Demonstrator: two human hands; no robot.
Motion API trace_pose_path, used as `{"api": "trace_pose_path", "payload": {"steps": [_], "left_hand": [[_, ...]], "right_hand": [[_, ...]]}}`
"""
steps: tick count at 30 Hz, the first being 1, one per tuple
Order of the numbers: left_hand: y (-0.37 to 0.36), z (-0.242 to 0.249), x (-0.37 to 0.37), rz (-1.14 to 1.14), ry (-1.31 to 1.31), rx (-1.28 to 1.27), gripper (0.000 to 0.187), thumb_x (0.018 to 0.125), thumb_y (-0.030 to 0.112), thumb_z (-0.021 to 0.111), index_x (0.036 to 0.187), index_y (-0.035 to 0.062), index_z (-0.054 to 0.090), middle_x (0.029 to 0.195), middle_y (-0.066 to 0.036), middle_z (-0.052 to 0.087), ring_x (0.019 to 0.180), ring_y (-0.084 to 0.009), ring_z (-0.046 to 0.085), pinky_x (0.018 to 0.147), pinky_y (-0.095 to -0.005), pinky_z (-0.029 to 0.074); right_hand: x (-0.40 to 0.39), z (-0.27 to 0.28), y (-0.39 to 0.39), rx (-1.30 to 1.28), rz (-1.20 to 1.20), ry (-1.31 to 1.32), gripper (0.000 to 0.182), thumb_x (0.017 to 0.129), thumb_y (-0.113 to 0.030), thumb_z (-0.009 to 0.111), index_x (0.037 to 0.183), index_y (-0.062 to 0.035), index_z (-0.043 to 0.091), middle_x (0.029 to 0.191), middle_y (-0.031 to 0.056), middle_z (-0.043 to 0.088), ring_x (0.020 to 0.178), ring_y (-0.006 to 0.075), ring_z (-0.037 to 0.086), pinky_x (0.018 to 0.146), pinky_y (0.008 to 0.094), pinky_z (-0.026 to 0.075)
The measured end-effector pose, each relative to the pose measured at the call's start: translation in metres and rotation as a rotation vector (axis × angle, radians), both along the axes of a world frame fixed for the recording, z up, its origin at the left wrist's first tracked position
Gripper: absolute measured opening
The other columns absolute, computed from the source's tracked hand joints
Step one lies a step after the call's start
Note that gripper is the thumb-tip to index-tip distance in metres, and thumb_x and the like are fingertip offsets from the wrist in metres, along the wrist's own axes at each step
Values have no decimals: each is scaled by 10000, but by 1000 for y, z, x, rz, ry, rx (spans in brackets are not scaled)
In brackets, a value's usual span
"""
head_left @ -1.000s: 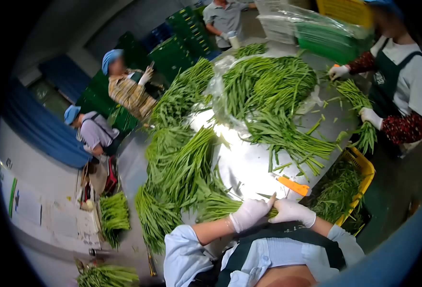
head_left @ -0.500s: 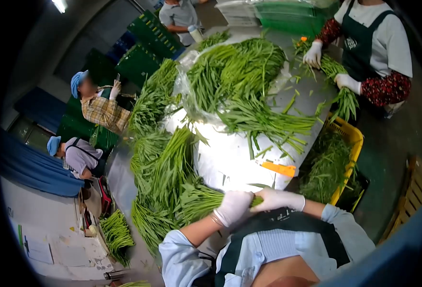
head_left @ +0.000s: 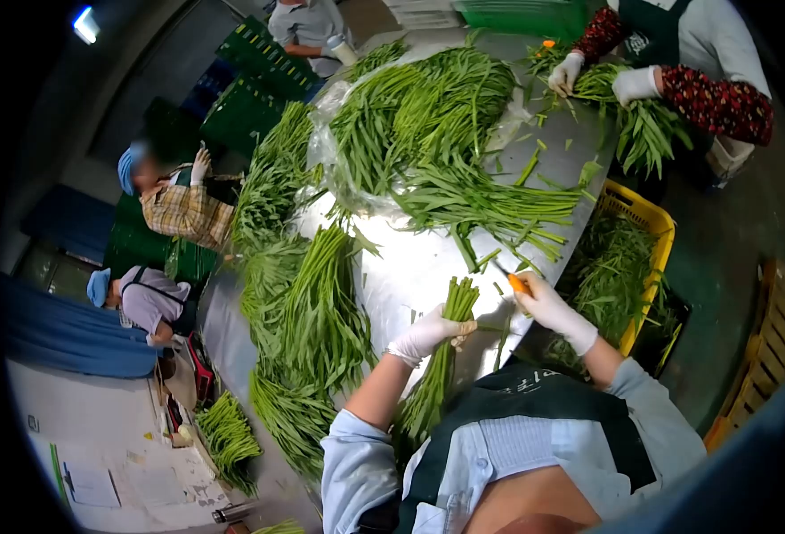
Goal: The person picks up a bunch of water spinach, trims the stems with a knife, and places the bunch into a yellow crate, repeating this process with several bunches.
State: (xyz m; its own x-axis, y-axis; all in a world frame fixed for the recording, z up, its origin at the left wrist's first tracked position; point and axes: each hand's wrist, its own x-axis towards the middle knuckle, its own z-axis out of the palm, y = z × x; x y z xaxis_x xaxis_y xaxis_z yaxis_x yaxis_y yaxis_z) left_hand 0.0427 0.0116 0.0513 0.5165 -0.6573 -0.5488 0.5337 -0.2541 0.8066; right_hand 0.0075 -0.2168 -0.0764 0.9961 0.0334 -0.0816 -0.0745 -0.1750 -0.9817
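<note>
My left hand [head_left: 430, 335], in a white glove, is closed around a bunch of green stems [head_left: 460, 301], cut ends pointing away from me and leaves hanging towards my apron. To its right, my gloved right hand [head_left: 548, 307] grips an orange-handled knife [head_left: 519, 283] over the table edge. The blade looks thin and points up and left. Loose stem pieces lie beyond the knife. A large pile of leafy greens [head_left: 446, 107] rests on clear plastic farther back, and more bunches [head_left: 321, 303] lie to the left.
A yellow crate [head_left: 664, 258] of leafy scraps stands right of the metal table [head_left: 401, 276]. Across the table, a co-worker's gloved hands [head_left: 633, 84] hold greens. Two people in blue caps are at the left, another person at the back. A wooden pallet [head_left: 757, 356] is at the right.
The bunch has swung from lying leftward to upright in my left hand. My right hand has left it and taken up the orange knife from the table. The co-worker's hands have shifted.
</note>
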Motion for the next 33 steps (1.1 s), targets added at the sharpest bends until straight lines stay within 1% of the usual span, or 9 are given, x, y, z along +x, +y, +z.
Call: {"api": "trace_pose_path", "payload": {"steps": [1, 4, 12, 19, 23, 25, 28, 31, 33], "left_hand": [[-5, -7, 2, 2, 38, -29, 163, 799, 151, 667, 788, 42, 546, 608, 2, 507, 492, -76, 463, 478, -219, 399], [-25, -18, 3, -14, 171, -107, 148, 807, 120, 653, 816, 39, 530, 601, -4, 495, 485, -85, 453, 472, -227, 395], [-94, -38, -5, -239, 301, -136, 130, 803, 77, 620, 821, 37, 498, 581, -21, 473, 470, -105, 439, 469, -243, 398], [-122, -40, -13, -278, 404, -166, 122, 782, 48, 603, 825, 33, 490, 574, -21, 457, 458, -105, 424, 462, -244, 391], [-120, -47, -14, -353, 370, -220, 156, 803, 127, 602, 857, 45, 480, 583, -21, 435, 475, -118, 407, 505, -265, 383], [-121, -45, -9, -332, 334, -228, 152, 803, 119, 598, 866, 44, 482, 584, -22, 434, 475, -121, 407, 507, -270, 387], [-118, -52, 0, -279, 301, -112, 153, 804, 102, 612, 864, 36, 488, 586, -22, 452, 482, -123, 426, 488, -265, 392], [-122, -63, 5, -336, 234, -34, 151, 805, 97, 628, 850, 36, 498, 593, -16, 478, 479, -111, 442, 461, -240, 384], [-127, -58, 1, -356, 180, 47, 140, 803, 91, 632, 836, 37, 507, 589, -8, 481, 471, -102, 443, 453, -229, 381]], "right_hand": [[-13, 26, -9, 294, 28, 181, 308, 795, -135, 548, 1052, 27, 494, 850, 166, 600, 740, 247, 595, 688, 320, 471], [-41, 50, -28, -67, 78, -180, 262, 807, -153, 557, 1027, -15, 526, 845, 160, 621, 753, 256, 617, 712, 321, 481], [-69, 73, -46, -463, -25, -170, 231, 784, -196, 563, 990, -94, 583, 833, 132, 619, 740, 322, 600, 634, 392, 489], [-74, 51, -65, -404, -119, -208, 270, 785, -169, 546, 1049, -135, 598, 821, 129, 631, 727, 315, 604, 632, 376, 495], [-74, -7, -87, -372, -137, -90, 356, 803, -146, 496, 1143, -208, 578, 857, 133, 637, 737, 298, 617, 663, 346, 503], [-79, 16, -97, -367, -12, 256, 383, 806, -146, 484, 1176, -215, 555, 874, 134, 639, 766, 300, 615, 694, 353, 496], [-77, 16, -90, -279, -86, -26, 401, 810, -159, 477, 1202, -220, 532, 871, 142, 635, 786, 306, 607, 712, 372, 485], [-72, 83, -88, -396, 37, 166, 405, 811, -179, 481, 1213, -204, 518, 878, 141, 632, 803, 315, 601, 716, 380, 482], [-71, 66, -82, -479, -7, -18, 375, 803, -200, 497, 1172, -153, 538, 888, 144, 626, 801, 327, 597, 697, 390, 484]]}}
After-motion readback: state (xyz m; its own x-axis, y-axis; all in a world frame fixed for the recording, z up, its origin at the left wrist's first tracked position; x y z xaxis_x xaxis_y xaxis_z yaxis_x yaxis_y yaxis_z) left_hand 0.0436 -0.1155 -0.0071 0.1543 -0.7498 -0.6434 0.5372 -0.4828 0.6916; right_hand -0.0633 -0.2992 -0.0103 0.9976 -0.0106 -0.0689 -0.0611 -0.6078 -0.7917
